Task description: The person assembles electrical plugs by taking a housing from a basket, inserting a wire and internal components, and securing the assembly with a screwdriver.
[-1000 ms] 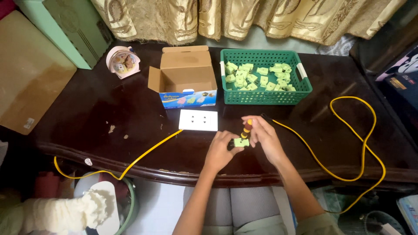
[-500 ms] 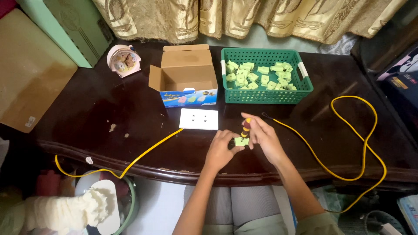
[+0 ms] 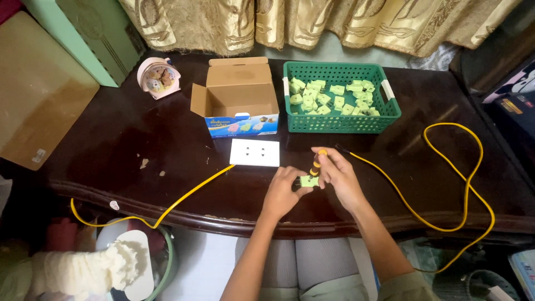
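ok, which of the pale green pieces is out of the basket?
The single pale green piece pinched between the left hand and right hand, on the dark table. All the others lie in the green basket.

small green plug [image 3: 308, 180], upright yellow screwdriver [image 3: 317, 162]

Both forearms reach up from the near edge of the table and meet close together above its near middle. The left hand [image 3: 283, 192] lies low, fingers curled inward, thumb tip pinching toward the right. The right hand [image 3: 338, 177] arches just beside it, fingers apparently closed in a grip, wrist bent slightly.
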